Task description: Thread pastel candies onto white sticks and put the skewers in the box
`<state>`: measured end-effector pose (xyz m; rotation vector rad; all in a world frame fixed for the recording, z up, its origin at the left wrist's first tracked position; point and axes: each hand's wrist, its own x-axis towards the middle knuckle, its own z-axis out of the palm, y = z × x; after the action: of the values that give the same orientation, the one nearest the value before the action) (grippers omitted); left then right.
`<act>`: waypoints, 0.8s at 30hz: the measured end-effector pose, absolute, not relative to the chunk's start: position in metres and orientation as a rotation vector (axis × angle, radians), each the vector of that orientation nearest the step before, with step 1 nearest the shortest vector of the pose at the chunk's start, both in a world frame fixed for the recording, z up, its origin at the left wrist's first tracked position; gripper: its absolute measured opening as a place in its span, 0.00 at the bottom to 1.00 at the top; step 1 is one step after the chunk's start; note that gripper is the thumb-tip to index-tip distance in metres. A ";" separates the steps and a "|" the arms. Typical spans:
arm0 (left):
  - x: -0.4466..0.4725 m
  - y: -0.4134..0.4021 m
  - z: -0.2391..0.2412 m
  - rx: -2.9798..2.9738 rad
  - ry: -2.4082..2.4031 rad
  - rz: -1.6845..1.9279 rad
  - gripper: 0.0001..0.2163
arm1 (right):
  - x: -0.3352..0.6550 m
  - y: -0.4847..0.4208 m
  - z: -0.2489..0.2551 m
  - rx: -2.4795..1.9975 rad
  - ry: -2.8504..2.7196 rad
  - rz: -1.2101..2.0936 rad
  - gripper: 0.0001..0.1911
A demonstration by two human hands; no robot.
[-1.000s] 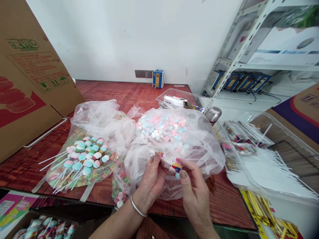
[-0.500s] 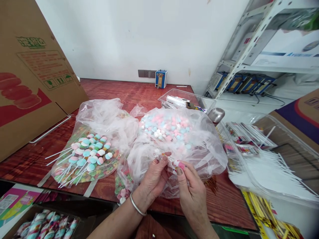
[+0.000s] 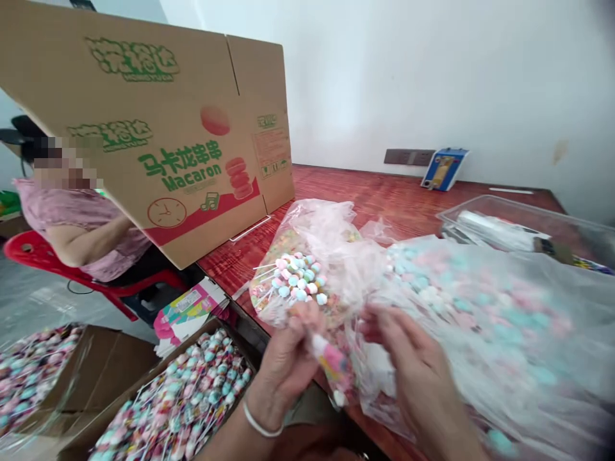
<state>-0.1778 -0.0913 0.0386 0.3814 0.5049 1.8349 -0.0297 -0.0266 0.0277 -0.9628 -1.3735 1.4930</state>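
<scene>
My left hand (image 3: 288, 362) is closed on a wrapped marshmallow stick (image 3: 332, 362) in a clear and pink wrapper, blurred by motion. To its right my right hand (image 3: 420, 368) is apart from the stick, fingers stretched out and a little smeared, nothing visible in them. It is over the edge of a large clear bag (image 3: 542, 282) of pink, blue and white marshmallows. Beyond my left hand, unwrapped marshmallow sticks (image 3: 300, 276) lie in a pile on another plastic bag (image 3: 331, 224), which holds small coloured rings.
Below left, a carton (image 3: 247, 358) brims with wrapped marshmallow sticks, beside a second filled carton (image 3: 103, 362). A tall Macaron cardboard box (image 3: 192, 83) stands at the left; behind it a person (image 3: 86, 224) sits on a red chair. A clear tray (image 3: 509, 208) and blue device (image 3: 444, 169) are at the back.
The view has swung left, bringing the filled cartons and the seated person into sight. My right hand has come off the wrapped stick; my left hand has carried it towards the cartons.
</scene>
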 end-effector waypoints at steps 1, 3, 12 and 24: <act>-0.195 -0.102 0.042 0.395 0.486 1.900 0.20 | -0.060 -0.023 0.031 -0.865 -1.321 1.767 0.16; -0.224 -0.121 0.047 0.434 0.458 2.008 0.19 | -0.122 -0.019 0.037 -0.780 -1.053 2.200 0.11; -0.286 -0.148 0.039 0.379 0.464 2.164 0.16 | -0.282 -0.013 0.013 -0.963 -0.764 2.511 0.16; -0.280 -0.101 0.025 -0.106 0.317 2.088 0.14 | -0.123 -0.034 0.030 -0.840 -1.156 2.103 0.19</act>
<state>-0.2795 -0.1012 0.0253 -0.1057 0.3172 2.0883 -0.1228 -0.0337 0.0300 -0.8401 -1.1560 2.1030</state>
